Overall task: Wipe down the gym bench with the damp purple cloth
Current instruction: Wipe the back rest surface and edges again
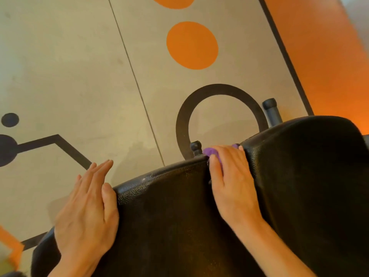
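- The gym bench point(179, 226) fills the lower part of the view, two black textured pads with a narrow gap running between them
- The nearer pad point(165, 216) spreads across the bottom centre; the second pad point(305, 176) rises higher at the right, its rounded far edge close to the orange strip of floor
- The right hand point(231, 176) lies over that gap at the far edge of the nearer pad, fingers curled down and pressing the purple cloth point(211, 152) into the seam
- Only a small bunch of the cloth shows, poking out past the fingertips and thumb, with another sliver of purple right against the edge of the second pad; the rest is hidden under the palm
- The left hand point(85, 212) holds nothing: it is flat and relaxed, fingers straight and together, with the thumb resting against the left edge of the nearer pad and the fingers reaching out over the floor
- A small black knob point(195, 146) sticks up just beyond the far edge of the nearer pad, right beside the cloth
- A dark capped tube point(271, 110) of the frame stands up behind the second pad
- The floor point(69, 66) beneath is beige, painted with orange discs point(191, 45), a black ring point(219, 88) and black lines with dots at the left
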A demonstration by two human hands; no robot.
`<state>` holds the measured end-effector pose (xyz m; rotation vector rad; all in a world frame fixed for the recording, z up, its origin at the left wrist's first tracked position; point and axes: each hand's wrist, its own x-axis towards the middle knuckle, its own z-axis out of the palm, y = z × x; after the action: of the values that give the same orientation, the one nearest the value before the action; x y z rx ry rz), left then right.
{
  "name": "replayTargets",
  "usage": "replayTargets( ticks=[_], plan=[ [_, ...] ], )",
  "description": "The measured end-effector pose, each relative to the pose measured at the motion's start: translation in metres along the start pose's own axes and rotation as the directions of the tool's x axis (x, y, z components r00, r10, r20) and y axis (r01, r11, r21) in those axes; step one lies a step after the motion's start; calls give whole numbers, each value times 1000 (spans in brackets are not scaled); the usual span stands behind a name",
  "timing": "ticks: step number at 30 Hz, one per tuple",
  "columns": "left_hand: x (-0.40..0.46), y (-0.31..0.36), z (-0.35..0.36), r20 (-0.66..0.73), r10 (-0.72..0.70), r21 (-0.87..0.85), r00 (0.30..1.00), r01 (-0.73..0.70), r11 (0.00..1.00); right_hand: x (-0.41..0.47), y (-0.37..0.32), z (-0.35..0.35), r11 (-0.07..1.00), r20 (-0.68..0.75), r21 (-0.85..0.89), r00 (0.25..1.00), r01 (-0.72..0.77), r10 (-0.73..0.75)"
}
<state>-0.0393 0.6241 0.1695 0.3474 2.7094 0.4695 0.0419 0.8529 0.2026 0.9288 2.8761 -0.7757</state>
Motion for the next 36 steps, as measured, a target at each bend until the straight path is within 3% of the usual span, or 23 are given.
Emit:
replayTargets(
  ticks=[2, 4, 7, 11, 13, 15, 18, 20, 24, 27, 29, 31, 36],
  plan=[
    [0, 0, 0, 16, 19, 11, 1000, -19, 1000, -4, -20, 10, 999, 17, -51, 1000, -16, 17],
    [0, -1, 0, 25, 22, 24, 999, -23, 999, -14, -47, 24, 985, 61, -106, 989, 137, -131],
    [0, -1, 0, 16, 9, 27, 1000, -9, 1000, -12, -44, 19, 946, 188, -36, 932, 323, -311],
    [-1, 2, 0, -9, -18, 3, 1000, 18, 1000, 3, 0, -1, 996, 71, 42, 994, 74, -77],
    [-2, 1, 1, -1, -48, 15, 999, 48, 999, 1, -20, 8, 1000, 31, -10, 1000, -3, 3],
    [-2, -1, 3, 24, -70, 24, 997, 69, 997, -6, -55, 26, 988, 86, -85, 989, 128, -121],
    [-3, -2, 4, 31, -76, 20, 997, 75, 997, -8, -70, 28, 923, 229, -56, 905, 381, -360],
    [-4, -4, 5, 11, -62, -15, 998, 62, 998, 4, -40, 14, 943, 230, -2, 918, 332, -323],
    [-5, -3, 5, -81, -1, -65, 997, -4, 998, 16, -4, -1, 999, 95, -36, 995, 21, -18],
    [-4, -3, 5, -121, 48, -47, 991, -54, 997, 8, -43, 25, 979, 81, -165, 991, 120, -108],
    [-5, -5, 6, -118, 49, -44, 992, -55, 998, 6, -56, 28, 948, 172, -144, 951, 284, -258],
    [-5, -5, 7, -103, 41, -49, 994, -46, 998, 11, -38, 15, 933, 243, -94, 917, 346, -316],
    [-3, -3, 4, -202, 100, -55, 974, -113, 992, 15, -8, -3, 993, 92, -116, 996, 18, -7]
  ],
)
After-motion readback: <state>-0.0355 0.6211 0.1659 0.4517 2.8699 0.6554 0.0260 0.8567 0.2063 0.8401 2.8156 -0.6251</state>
